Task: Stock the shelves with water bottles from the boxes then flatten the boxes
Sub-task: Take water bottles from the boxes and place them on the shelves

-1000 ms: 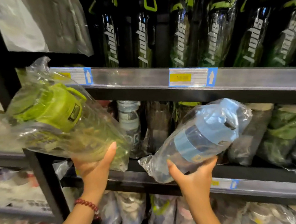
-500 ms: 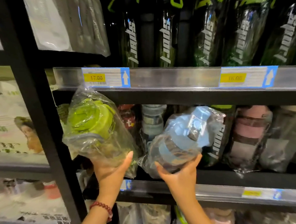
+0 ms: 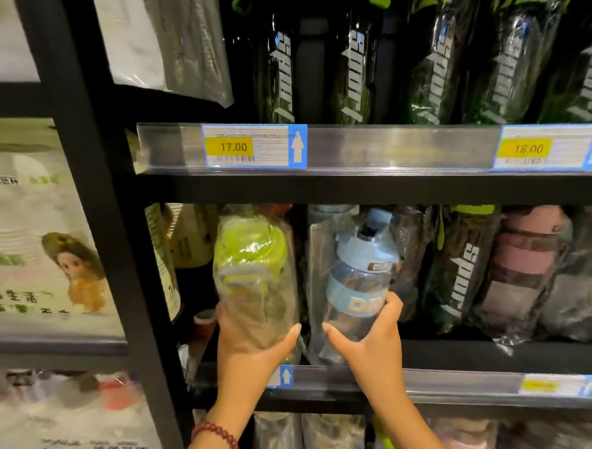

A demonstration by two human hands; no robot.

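A green-lidded water bottle (image 3: 252, 271) in a clear plastic bag stands upright at the left end of the middle shelf (image 3: 466, 356). My left hand (image 3: 249, 343) grips its base from below. Beside it, to the right, a blue-lidded bottle (image 3: 359, 279) in a clear bag also stands upright on the shelf. My right hand (image 3: 369, 337) grips its lower half, thumb on the left and fingers round the right side. No boxes are in view.
Bagged bottles, dark green (image 3: 461, 267) and pink (image 3: 526, 267), fill the shelf to the right. Tall black bottles (image 3: 354, 60) line the shelf above, over price tags (image 3: 249, 147). A black upright post (image 3: 98, 200) bounds the bay on the left. More bagged goods lie on the shelf below.
Both hands moved forward and set the two tilted bottles upright inside the middle shelf. The view shifted left and closer to the shelf.
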